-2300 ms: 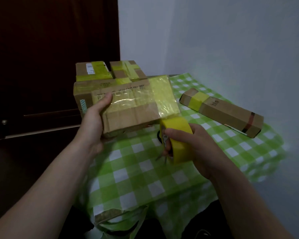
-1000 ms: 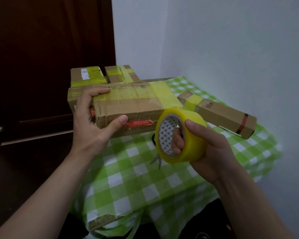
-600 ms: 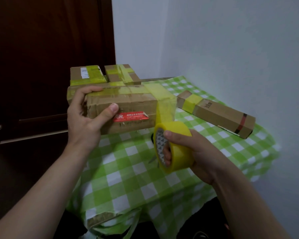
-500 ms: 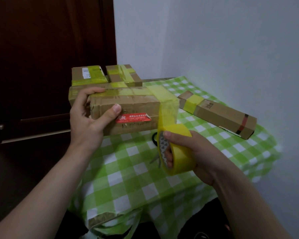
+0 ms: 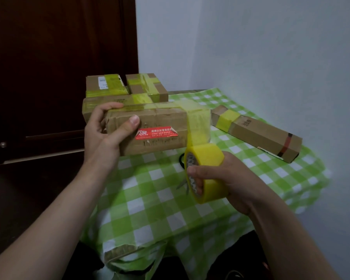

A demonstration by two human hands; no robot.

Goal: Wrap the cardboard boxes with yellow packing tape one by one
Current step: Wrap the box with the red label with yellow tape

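Left hand (image 5: 103, 134): grips the cardboard box (image 5: 160, 122), lifted off the surface (image 5: 150, 201).
Right hand (image 5: 230, 182): curls round the tape roll (image 5: 208, 168) just under that box's other end.
Done: two taped boxes (image 5: 148, 85) beyond the left hand.
Left: this band; probably long box (image 5: 259, 134) beyond right hand.

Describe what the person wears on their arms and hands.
The left hand and right hand are bare: no gloves, rings or watch show. The left forearm and right forearm are uncovered as far as the frame reaches; no sleeve is in view. The left thumbnail is short and unpainted.
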